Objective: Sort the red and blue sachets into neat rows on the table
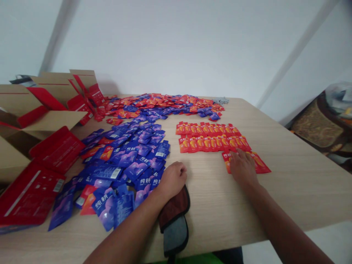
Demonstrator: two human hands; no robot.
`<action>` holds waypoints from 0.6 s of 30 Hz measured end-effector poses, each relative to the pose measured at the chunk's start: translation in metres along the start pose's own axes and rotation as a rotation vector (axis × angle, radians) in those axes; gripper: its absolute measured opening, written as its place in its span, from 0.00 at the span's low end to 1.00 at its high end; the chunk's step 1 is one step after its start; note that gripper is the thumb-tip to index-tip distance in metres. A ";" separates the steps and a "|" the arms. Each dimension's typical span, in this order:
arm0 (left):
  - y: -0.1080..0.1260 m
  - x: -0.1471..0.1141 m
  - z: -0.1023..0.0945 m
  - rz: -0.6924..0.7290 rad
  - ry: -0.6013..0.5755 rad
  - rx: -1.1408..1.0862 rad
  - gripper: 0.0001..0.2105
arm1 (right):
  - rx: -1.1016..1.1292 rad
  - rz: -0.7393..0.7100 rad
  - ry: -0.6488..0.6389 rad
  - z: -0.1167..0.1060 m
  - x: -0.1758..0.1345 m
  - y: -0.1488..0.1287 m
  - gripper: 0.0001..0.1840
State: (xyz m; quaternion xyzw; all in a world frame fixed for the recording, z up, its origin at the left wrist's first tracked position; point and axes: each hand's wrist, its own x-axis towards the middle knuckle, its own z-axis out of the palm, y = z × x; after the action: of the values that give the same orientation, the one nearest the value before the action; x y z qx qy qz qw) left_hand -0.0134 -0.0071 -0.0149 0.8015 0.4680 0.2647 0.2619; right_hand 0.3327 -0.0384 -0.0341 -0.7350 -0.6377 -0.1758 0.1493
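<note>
Curled into a fist, my left hand (173,178) rests just right of a heap of blue pouches (129,156). No pouch shows in it. A brown and grey padded piece (176,207) lies under its wrist. My right hand (243,164) lies palm down across a short row of red pouches (261,163), with its fingers spread; it covers the middle of that row. Beyond it, two longer rows of overlapping red pouches, a nearer row (202,143) and a farther row (206,128), lie flat and upright to my view.
A long pile of mixed red and blue pouches (165,102) runs along the wall side. Open red and brown cartons (30,194) crowd the left of the wooden table (291,176). A grey cloth (221,100) lies at the far edge; a patterned chair (316,124) stands right.
</note>
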 end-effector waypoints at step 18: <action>0.004 -0.003 -0.001 -0.018 -0.004 0.008 0.09 | -0.052 -0.208 -0.124 0.041 -0.012 0.004 0.31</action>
State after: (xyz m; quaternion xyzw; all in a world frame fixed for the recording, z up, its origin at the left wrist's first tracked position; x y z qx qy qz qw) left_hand -0.0132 -0.0109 -0.0121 0.7987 0.4758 0.2589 0.2621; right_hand 0.3376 -0.0313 -0.0766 -0.6779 -0.7138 -0.1610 0.0714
